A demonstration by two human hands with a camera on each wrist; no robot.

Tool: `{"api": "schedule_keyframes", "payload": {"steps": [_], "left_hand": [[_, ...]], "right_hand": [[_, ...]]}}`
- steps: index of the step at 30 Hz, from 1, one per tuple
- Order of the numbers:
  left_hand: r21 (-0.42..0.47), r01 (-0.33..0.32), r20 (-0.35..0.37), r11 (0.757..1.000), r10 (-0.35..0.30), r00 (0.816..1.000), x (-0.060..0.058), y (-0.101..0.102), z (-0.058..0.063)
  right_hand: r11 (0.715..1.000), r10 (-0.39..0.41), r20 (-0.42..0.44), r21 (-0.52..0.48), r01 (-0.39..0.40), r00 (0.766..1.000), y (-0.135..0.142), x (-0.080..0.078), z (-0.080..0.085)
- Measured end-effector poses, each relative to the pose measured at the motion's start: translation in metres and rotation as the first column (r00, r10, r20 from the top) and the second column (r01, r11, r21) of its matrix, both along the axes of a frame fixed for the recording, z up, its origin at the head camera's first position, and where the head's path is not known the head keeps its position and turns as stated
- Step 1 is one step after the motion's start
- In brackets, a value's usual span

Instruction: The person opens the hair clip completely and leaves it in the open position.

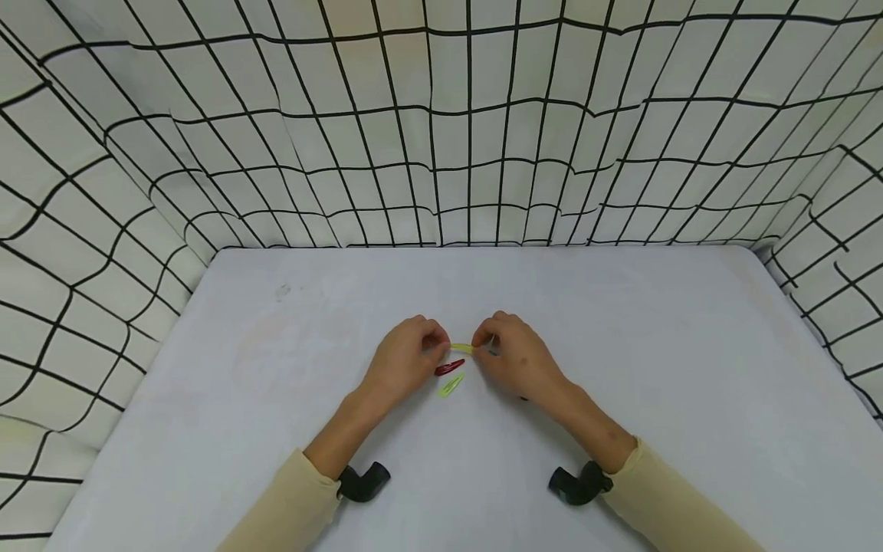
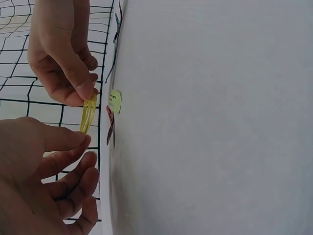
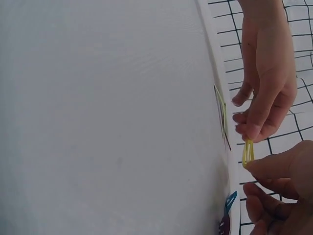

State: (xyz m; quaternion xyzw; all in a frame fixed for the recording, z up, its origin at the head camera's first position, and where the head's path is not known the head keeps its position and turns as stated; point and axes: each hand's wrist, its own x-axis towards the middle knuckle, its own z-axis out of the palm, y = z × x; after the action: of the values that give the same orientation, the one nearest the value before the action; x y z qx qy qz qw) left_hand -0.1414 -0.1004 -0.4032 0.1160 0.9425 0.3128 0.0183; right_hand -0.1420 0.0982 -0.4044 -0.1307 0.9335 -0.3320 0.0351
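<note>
A yellow snap hair clip [image 1: 461, 348] is stretched between my two hands, above the table. My left hand [image 1: 405, 357] pinches one end between thumb and index finger. The other end is pinched by the thumb and fingertips of my right hand [image 1: 519, 357]. Three slots of the clip's frame show in the left wrist view, where its yellow body [image 2: 88, 115] hangs between the fingertips. Just below the hands on the table lie a dark red hair clip [image 1: 450, 368] and a light green hair clip [image 1: 451, 385].
Beside the right hand, a blue clip [image 3: 231, 201] and a dark purple clip [image 3: 224, 225] lie on the white table [image 1: 276, 429]; the right hand mostly covers them from above. Black grid netting [image 1: 469, 138] over white cloth surrounds the table's back and sides.
</note>
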Motion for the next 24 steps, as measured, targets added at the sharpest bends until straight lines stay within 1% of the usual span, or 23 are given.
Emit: {"api": "schedule_keyframes", "payload": {"steps": [4, 9, 13, 18, 24], "left_hand": [[0.043, -0.007, 0.006, 0.999, 0.007, 1.000, -0.0007, 0.0005, -0.0016], [0.107, -0.014, 0.007, 0.994, 0.013, 1.000, -0.0003, 0.0008, -0.0026], [0.151, -0.013, 0.021, 0.988, 0.010, 1.000, 0.0002, 0.0007, -0.0030], [0.193, -0.011, 0.028, 0.981, 0.006, 1.000, 0.0001, 0.0011, -0.0010], [0.227, -0.022, 0.048, 0.974, 0.011, 0.999, 0.0008, 0.0005, -0.0005]], "right_hand": [[0.998, -0.016, 0.032, -0.064, 0.018, 0.999, 0.0028, -0.0002, 0.0015], [0.986, -0.023, 0.095, -0.159, 0.038, 0.995, 0.0041, -0.0005, 0.0038], [0.969, -0.032, 0.130, -0.238, 0.063, 0.991, 0.0066, -0.0019, 0.0025], [0.937, -0.009, 0.148, -0.343, 0.060, 0.989, 0.0102, -0.0047, 0.0027], [0.917, -0.007, 0.203, -0.389, 0.087, 0.979, 0.0088, -0.0057, 0.0027]]}}
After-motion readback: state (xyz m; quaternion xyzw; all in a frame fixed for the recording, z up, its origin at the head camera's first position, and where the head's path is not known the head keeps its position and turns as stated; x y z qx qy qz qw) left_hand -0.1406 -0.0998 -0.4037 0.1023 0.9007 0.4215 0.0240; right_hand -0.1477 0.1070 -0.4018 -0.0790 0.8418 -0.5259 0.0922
